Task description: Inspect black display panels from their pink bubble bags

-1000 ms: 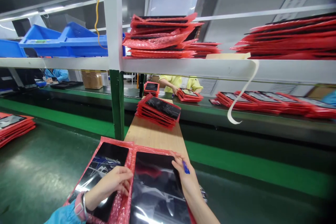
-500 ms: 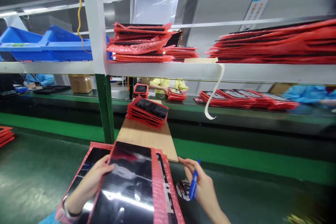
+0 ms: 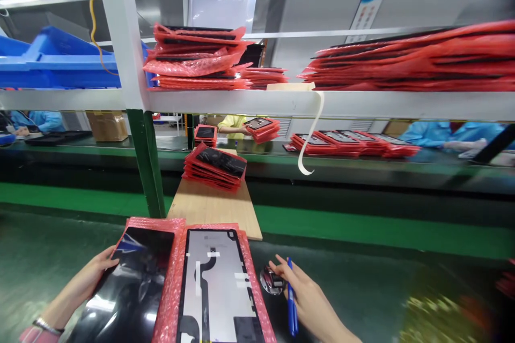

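My left hand (image 3: pixel 92 277) grips the left edge of a glossy black screen panel (image 3: pixel 131 278), thumb on top. That panel lies over the left pile of red bubble-wrap sleeves (image 3: pixel 177 241). Beside it, on the right pile, another screen panel (image 3: pixel 221 278) shows its grey back with a dark flex cable and white tape strips. My right hand (image 3: pixel 311 303) holds a blue pen (image 3: pixel 292 311), its index finger stretched forward. Close to those fingertips a small round shiny metal object (image 3: pixel 269 280) sits on the dark green bench (image 3: pixel 362 284); its kind is unclear.
A wooden board (image 3: pixel 215 206) bridges to the far bench, bearing a stack of red-sleeved panels (image 3: pixel 215 167). A green-and-white post (image 3: pixel 140 155) stands left. More red sleeves (image 3: pixel 414 59) and blue bins (image 3: pixel 68 64) fill the shelf above. A person in yellow (image 3: pixel 233 123) handles panels opposite.
My left hand has carried the black panel left, from over the right pile onto the left one, uncovering the grey-backed panel. My right hand has drawn back from the board's corner, still with the pen.
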Demonstrator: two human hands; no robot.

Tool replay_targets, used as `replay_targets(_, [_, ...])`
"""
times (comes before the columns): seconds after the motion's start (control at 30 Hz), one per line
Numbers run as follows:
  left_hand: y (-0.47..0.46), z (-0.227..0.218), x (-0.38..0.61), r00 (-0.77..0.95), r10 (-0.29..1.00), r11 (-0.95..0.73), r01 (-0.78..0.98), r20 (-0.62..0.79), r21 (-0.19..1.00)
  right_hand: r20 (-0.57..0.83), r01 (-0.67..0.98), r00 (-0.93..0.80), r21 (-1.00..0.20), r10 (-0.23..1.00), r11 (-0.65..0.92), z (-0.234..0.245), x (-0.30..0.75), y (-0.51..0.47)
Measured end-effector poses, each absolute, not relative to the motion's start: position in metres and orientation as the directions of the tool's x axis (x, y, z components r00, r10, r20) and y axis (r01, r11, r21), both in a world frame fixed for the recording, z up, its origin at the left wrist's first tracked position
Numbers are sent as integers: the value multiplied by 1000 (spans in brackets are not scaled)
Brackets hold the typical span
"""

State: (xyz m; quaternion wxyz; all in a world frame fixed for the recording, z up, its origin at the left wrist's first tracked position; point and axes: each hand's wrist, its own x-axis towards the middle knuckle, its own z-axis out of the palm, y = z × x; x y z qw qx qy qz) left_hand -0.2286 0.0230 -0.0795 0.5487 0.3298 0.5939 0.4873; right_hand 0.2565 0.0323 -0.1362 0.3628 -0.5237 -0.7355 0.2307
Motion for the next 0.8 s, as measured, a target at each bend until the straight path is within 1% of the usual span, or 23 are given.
replay_targets(0.07, [28, -81, -229, -230, 924, 291, -98, -306, 952, 286, 576, -168, -748, 943, 329, -132, 258, 32])
replay_targets(0.17, [35, -81, -232, -337, 913, 241, -10, -230, 970, 286, 514, -62, -812, 956, 276, -124, 258, 26])
replay_targets(0.23, [39, -80, -233, -419, 893, 206, 57, -163, 977, 259, 446, -2, -864, 966, 233, -116, 251, 18])
replay_targets(0.33, [44, -74, -226, -512, 857, 147, 141, -55, 979, 189, 297, -21, -936, 982, 187, -100, 227, 1])
replay_targets(0.4, [43, -69, -211, -495, 869, 103, 160, -11, 982, 136, 176, -55, -974, 989, 143, -90, 204, -9])
replay_targets(0.43, [41, -67, -201, -455, 891, 87, 153, -8, 984, 65, 41, -57, -997, 996, 67, -88, 192, -13])
replay_targets(0.47, [39, -65, -189, -400, 916, 78, 137, -17, 988, 27, -20, -52, -999, 998, 26, -86, 181, -16])
replay_targets(0.53, [32, -64, -163, -275, 959, 92, 84, -66, 992, 28, -17, -58, -999, 998, 28, -87, 164, -18])
replay_targets(0.63, [20, -69, -128, -105, 982, 160, -6, -160, 987, 60, 88, -45, -994, 997, 64, -96, 152, -15])
replay_targets(0.7, [15, -73, -114, -33, 976, 213, -63, -215, 975, 77, 160, -37, -984, 996, 82, -103, 150, -13])
replay_targets(0.8, [12, -75, -106, 21, 956, 291, -121, -291, 949, 119, 253, -50, -959, 992, 128, -112, 149, -9])
